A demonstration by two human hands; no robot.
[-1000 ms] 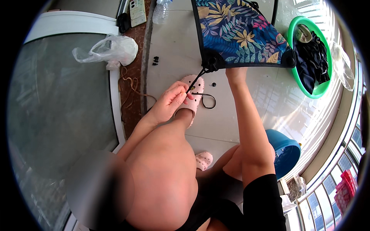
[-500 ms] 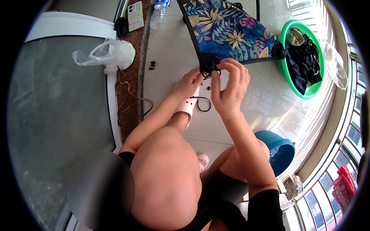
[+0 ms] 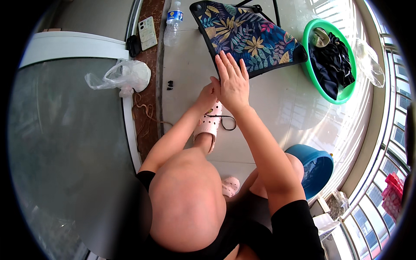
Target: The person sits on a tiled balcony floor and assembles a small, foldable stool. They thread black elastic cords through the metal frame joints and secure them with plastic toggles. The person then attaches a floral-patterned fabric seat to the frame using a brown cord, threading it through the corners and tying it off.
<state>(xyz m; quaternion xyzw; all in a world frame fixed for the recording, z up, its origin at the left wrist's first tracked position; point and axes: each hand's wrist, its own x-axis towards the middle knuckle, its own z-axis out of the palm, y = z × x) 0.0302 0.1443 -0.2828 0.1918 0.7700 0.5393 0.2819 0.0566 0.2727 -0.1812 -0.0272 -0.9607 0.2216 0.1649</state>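
A folding stool (image 3: pixel 255 41) with a triangular, flower-patterned fabric seat and black corner caps stands ahead of me. Over its near corner lies my right hand (image 3: pixel 234 86), flat with the fingers stretched out, hiding that corner. My left hand (image 3: pixel 208 96) is curled just beside and below it, thumb against the right hand; whatever its fingers hold is covered. Under the hands is my pink clog (image 3: pixel 209 123), with a looped thin black cord (image 3: pixel 229 124) beside it. Several small black pieces (image 3: pixel 170 85) lie on the tiles to the left.
A green basin (image 3: pixel 307 56) holding dark clothes stands by the stool's right corner. Nearer me is a blue bucket (image 3: pixel 310 158). A plastic bottle (image 3: pixel 172 28), a phone (image 3: pixel 147 34) and a white plastic bag (image 3: pixel 130 74) are at the left, near the glass door (image 3: pixel 69 130).
My right hand has gone from bent fingers at the stool's black corner to lying flat over it. My left hand has shifted slightly left. The corner is now covered.
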